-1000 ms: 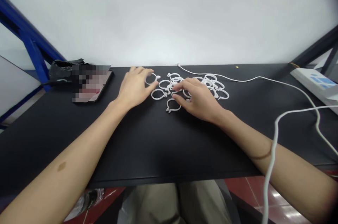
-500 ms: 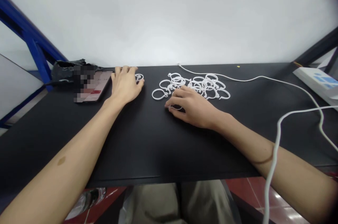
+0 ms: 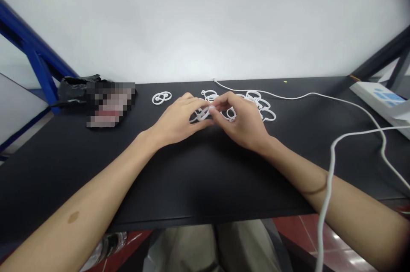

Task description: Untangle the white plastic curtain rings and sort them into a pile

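Our fingers are closed at the tips, thumb and forefinger of our left hand meeting those of our right hand on a white ring, which we hold between them just above the counter. Right behind our knuckles lies a loose heap of similar rings. To the left we see two overlapping rings, then a blurred-out flat object beside a crumpled black bag; rightward, a white cable runs toward a white box
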The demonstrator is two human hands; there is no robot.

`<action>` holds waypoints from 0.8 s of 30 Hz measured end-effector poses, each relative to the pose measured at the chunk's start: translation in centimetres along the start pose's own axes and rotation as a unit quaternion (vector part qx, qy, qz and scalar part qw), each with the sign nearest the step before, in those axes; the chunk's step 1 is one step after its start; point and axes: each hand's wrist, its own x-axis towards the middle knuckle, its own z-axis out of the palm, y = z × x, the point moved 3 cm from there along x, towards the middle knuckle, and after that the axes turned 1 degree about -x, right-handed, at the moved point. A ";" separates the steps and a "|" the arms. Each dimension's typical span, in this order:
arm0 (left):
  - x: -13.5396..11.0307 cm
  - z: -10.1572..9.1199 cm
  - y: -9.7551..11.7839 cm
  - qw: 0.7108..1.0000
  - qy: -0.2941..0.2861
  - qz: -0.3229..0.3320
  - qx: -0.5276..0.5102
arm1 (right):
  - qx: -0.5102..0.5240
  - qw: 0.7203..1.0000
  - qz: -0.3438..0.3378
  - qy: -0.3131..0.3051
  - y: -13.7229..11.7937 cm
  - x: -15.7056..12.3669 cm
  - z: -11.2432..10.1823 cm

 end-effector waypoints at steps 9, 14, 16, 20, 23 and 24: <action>0.0 -0.5 -0.2 0.997 -0.003 -0.041 -0.071 | 0.039 0.999 0.012 -0.001 0.3 0.1 0.1; 0.0 -0.3 -0.1 0.998 0.002 -0.029 -0.056 | 0.053 0.998 0.028 -0.008 0.7 0.1 0.3; 0.1 -0.2 -0.1 0.999 -0.003 -0.024 -0.043 | 0.059 0.998 0.031 -0.016 0.8 0.1 0.3; 0.0 -0.2 0.0 1.000 -0.005 -0.015 -0.026 | 0.075 0.997 0.031 -0.017 0.7 0.3 0.1; 0.0 -0.2 0.3 1.000 0.000 -0.013 -0.020 | 0.081 0.996 0.035 -0.017 0.6 0.5 -0.1; 0.0 -0.3 0.3 1.000 0.000 -0.012 -0.019 | 0.084 0.996 0.039 -0.016 0.6 0.5 -0.1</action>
